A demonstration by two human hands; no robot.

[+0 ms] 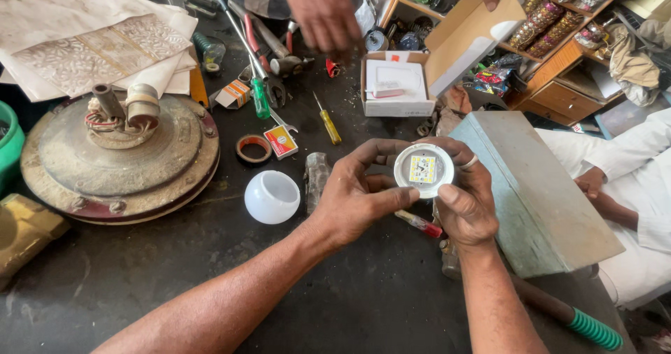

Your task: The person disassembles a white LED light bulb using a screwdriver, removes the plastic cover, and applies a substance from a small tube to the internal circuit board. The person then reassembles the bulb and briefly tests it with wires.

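While both hands meet above the near centre of the dark, scuffed workbench [140,277], they share one part: a round white lamp body with a yellow LED board set in its face [423,169]. This disc faces up toward the camera, so its short axis points up and its flat face lies roughly level; it has no marked long axis in this view. The left hand [353,200] comes in from the near left, forearm angled up across the bench, thumb laid along the near-left rim and fingers curled over the far-left rim, closed narrowly on the part. The right hand [467,204] rises from the near right, thumb pressed at the near-right rim and fingers wrapped behind the far-right side, a pale ring showing on one finger; it too is closed on the lamp body. Each hand is in contact, neither nearer than the other. Just left of the left hand lies a white frosted dome cover [272,197], open side partly up, apart from the fingers. A red-handled tool [419,223] lies under the hands on the bench. Farther left rests a dusty round fan motor with exposed windings [120,157]. At the far centre, another person's hand [323,11] hangs over an open cardboard box [395,85], beside a yellow-handled screwdriver [327,120]. A grey-green metal box [535,186] sits to the right.
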